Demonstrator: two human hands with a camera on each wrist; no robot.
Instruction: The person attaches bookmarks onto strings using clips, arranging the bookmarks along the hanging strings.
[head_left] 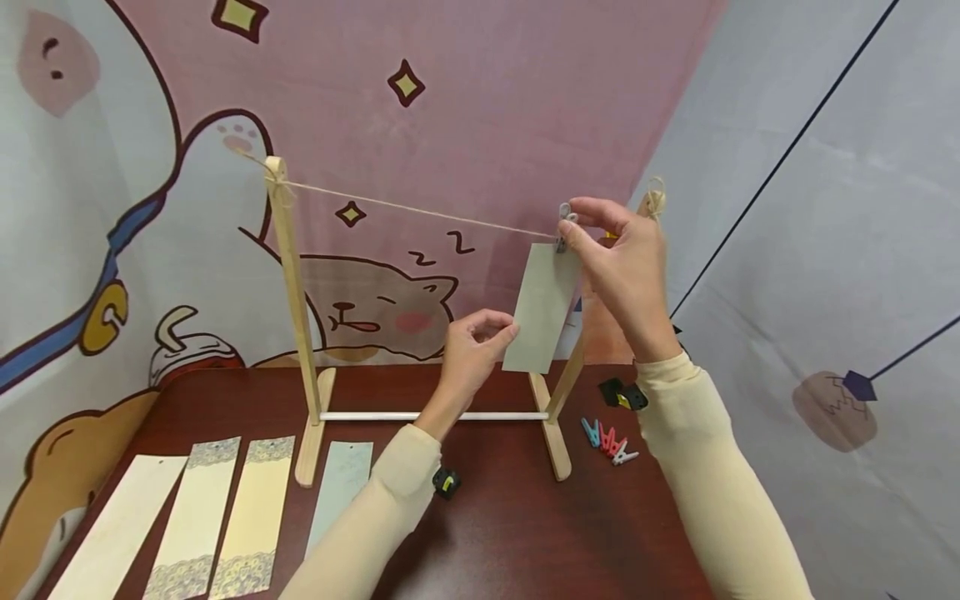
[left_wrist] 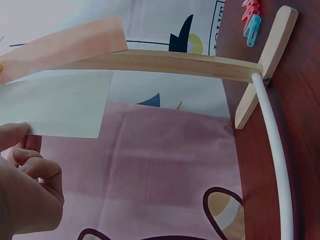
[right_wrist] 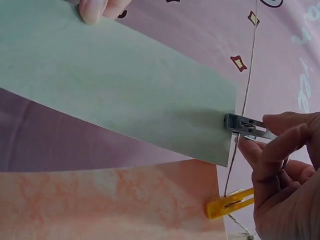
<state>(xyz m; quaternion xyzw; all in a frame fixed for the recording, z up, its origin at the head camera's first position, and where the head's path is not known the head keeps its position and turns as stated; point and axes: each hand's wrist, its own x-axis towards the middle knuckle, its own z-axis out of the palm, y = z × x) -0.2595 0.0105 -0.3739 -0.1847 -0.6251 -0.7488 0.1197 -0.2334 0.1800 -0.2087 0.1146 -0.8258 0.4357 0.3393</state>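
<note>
A pale green paper card hangs at the right part of a string tied between two wooden posts. My right hand pinches a grey clothespin whose jaws sit over the string and the card's top edge. With thumb and fingertips, my left hand pinches the card's left edge about halfway down. Just beside it, an orange marbled card hangs from the string by a yellow clothespin; in the head view my right hand and the green card partly cover it.
On the dark red table lie a white card, two lace-patterned cards and a pale blue-green card. Several small clothespins lie right of the wooden stand, whose white crossbar runs low between the posts.
</note>
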